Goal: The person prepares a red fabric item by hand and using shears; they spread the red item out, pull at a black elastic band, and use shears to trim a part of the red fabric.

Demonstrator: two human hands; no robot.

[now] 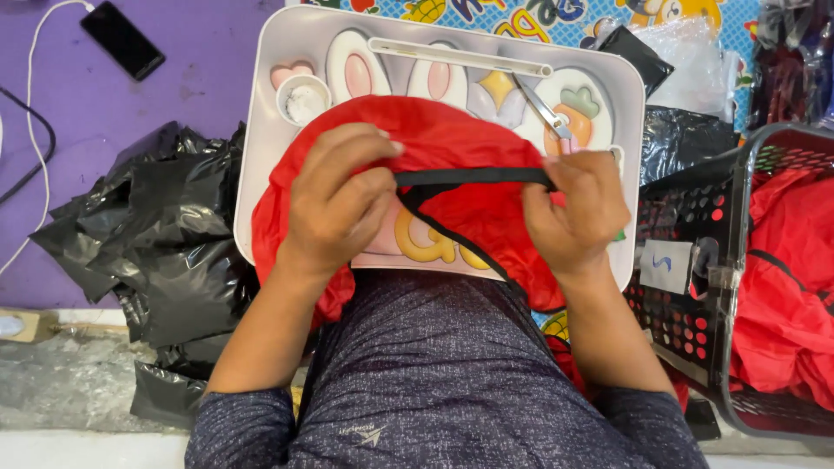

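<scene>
The white lap tray (269, 113) sits across my knees so the red fabric (452, 148) has a flat bed at centre. It's glossy, bunched, edged with a black strap (473, 176), which I pull taut between my left hand (334, 204) at nine o'clock and right hand (578, 208) at three, fingers pinched on its ends.

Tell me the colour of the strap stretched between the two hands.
Black. The strap runs taut across the red cloth, shown best in the head view.
</scene>
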